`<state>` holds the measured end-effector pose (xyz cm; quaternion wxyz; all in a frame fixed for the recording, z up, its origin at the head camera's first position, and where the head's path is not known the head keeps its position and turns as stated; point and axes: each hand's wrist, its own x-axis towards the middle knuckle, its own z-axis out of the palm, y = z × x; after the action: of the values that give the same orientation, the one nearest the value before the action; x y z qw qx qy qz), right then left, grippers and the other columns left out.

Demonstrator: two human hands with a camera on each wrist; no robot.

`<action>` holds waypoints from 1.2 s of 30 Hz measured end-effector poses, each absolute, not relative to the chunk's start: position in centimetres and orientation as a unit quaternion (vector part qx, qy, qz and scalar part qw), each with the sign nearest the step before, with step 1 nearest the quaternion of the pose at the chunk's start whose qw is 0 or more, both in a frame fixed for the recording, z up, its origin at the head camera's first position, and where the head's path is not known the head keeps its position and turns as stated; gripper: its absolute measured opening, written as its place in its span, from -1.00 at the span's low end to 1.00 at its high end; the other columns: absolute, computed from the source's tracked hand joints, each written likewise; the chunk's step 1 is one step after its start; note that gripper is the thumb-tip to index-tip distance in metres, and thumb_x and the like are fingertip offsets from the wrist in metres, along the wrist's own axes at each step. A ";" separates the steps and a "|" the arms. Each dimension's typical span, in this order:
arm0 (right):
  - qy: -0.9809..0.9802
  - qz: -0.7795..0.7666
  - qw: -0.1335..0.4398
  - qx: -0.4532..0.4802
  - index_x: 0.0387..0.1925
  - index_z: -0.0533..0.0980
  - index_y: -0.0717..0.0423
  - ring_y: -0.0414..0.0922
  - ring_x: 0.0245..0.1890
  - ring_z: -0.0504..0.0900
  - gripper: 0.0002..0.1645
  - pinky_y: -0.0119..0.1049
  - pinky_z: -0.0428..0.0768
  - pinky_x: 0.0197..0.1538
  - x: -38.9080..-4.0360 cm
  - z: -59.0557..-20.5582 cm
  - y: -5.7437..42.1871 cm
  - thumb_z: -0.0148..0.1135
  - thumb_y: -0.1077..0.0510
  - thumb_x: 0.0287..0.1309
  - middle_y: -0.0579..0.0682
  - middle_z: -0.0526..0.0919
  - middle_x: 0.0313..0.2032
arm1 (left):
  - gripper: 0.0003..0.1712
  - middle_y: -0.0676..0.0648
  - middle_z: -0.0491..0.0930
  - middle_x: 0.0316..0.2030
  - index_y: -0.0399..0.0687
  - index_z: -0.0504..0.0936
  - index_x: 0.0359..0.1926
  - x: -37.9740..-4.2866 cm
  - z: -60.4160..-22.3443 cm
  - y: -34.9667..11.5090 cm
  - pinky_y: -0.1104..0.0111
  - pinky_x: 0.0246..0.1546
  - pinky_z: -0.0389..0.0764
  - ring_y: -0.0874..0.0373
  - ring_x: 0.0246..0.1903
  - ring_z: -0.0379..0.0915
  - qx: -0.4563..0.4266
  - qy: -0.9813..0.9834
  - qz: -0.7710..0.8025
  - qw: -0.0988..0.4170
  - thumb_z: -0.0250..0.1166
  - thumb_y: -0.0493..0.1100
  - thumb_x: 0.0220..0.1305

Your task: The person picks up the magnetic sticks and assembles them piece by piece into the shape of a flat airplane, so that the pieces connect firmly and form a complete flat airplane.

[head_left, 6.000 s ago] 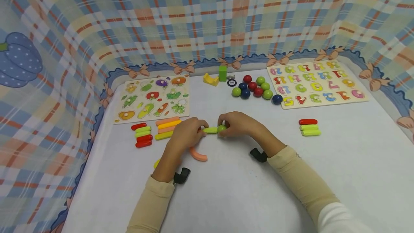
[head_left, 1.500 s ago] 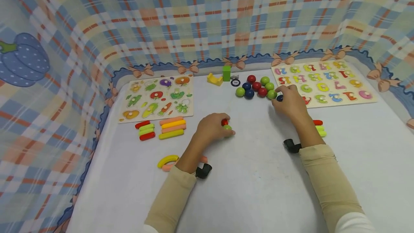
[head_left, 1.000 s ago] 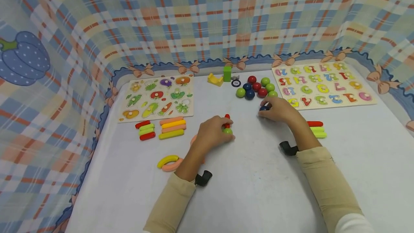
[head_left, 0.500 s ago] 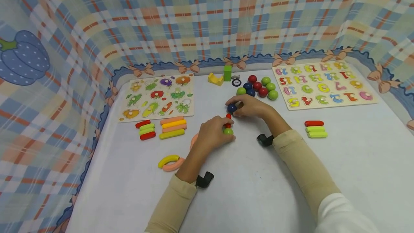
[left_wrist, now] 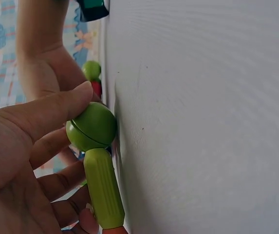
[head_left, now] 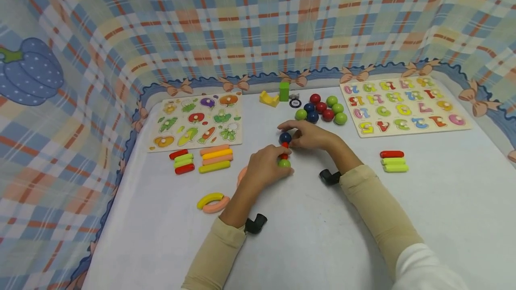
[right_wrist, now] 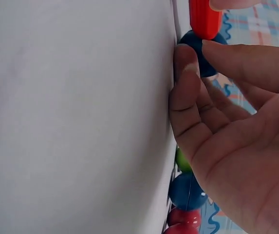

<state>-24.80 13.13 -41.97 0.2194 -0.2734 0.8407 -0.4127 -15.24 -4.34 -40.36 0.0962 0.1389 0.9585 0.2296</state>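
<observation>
My left hand holds a green ball, its thumb on the ball in the left wrist view. A red rod runs from that ball away from me, under the left fingers. From the same ball, in the left wrist view, extends a light green ribbed rod with a salmon piece at its end; the left hand hides these in the head view. My right hand pinches a dark blue ball that touches the red rod's far end. Whether the rod is joined to it, I cannot tell.
Several balls cluster behind the hands. A vegetable puzzle board lies left, a number board right. Short rods, long rods and curved pieces lie left; three rods lie right.
My right hand left the green ball, picked up the dark blue ball beside the number board and brought it left to the red rod. One red rod left the left group.
</observation>
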 end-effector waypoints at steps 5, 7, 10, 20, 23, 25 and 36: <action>0.842 -0.423 0.228 -0.244 0.23 0.25 0.01 -0.01 -0.10 0.49 -0.33 -0.14 0.46 -0.05 -24.1 -42.0 14.0 0.18 0.33 0.05 0.08 0.37 0.13 | -0.39 0.01 0.47 -0.17 0.17 0.51 0.05 -14.7 -39.8 -5.1 0.26 -0.26 0.39 0.17 -0.28 0.33 0.140 0.961 0.220 0.097 0.37 0.18 -0.07; 0.844 -0.429 0.237 -0.218 0.21 0.27 -0.01 0.00 -0.10 0.49 -0.35 -0.15 0.48 -0.07 -23.7 -41.9 14.9 0.20 0.29 0.05 0.05 0.38 0.11 | -0.41 0.01 0.46 -0.15 0.15 0.51 0.04 -14.3 -39.1 -6.1 0.27 -0.24 0.41 0.16 -0.27 0.31 0.131 0.960 0.223 0.107 0.35 0.17 -0.05; 0.846 -0.429 0.252 -0.193 0.15 0.32 0.00 -0.02 -0.14 0.48 -0.42 -0.18 0.48 -0.10 -22.9 -41.8 16.7 0.21 0.22 0.06 0.04 0.42 0.02 | -0.52 0.05 0.47 -0.22 0.14 0.54 -0.05 -13.2 -37.8 -8.8 0.30 -0.27 0.42 0.17 -0.29 0.31 0.101 0.959 0.233 0.129 0.34 0.15 -0.02; 0.825 -0.446 0.296 -0.181 0.03 0.42 0.12 -0.01 -0.27 0.45 -0.60 -0.24 0.46 -0.20 -20.6 -41.8 20.3 0.17 0.17 0.13 0.09 0.47 -0.24 | -0.44 0.02 0.40 -0.39 0.10 0.54 -0.26 -7.8 -37.8 -18.0 0.31 -0.45 0.38 0.13 -0.42 0.30 0.032 0.973 0.140 0.183 0.49 0.19 -0.32; 0.823 -0.452 0.294 -0.179 0.04 0.41 0.16 0.02 -0.28 0.45 -0.60 -0.23 0.48 -0.22 -20.2 -41.6 20.3 0.15 0.20 0.14 0.12 0.47 -0.24 | -0.42 0.02 0.34 -0.41 0.11 0.53 -0.23 -7.0 -38.7 -18.8 0.31 -0.47 0.37 0.13 -0.44 0.27 0.042 0.977 0.114 0.175 0.49 0.20 -0.33; 0.822 -0.454 0.291 -0.180 0.04 0.40 0.21 0.05 -0.30 0.45 -0.60 -0.21 0.48 -0.24 -19.9 -40.9 20.1 0.14 0.24 0.15 0.14 0.46 -0.26 | -0.45 0.02 0.33 -0.42 0.11 0.54 -0.22 -7.0 -39.1 -19.0 0.30 -0.46 0.36 0.11 -0.44 0.26 0.045 0.980 0.114 0.155 0.48 0.16 -0.28; 0.818 -0.461 0.289 -0.185 0.04 0.39 0.27 0.13 -0.32 0.43 -0.61 -0.16 0.47 -0.24 -19.1 -39.4 19.4 0.12 0.28 0.15 0.21 0.44 -0.27 | -0.40 -0.01 0.39 -0.35 -0.02 0.53 -0.15 -8.4 -39.4 -18.8 0.27 -0.40 0.39 0.08 -0.39 0.29 0.030 0.984 0.131 0.114 0.48 0.13 -0.24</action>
<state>-19.05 19.45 -39.38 0.2887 -0.1855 0.8182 -0.4613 -8.42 -18.83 -39.37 0.1136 0.0295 0.9844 0.1307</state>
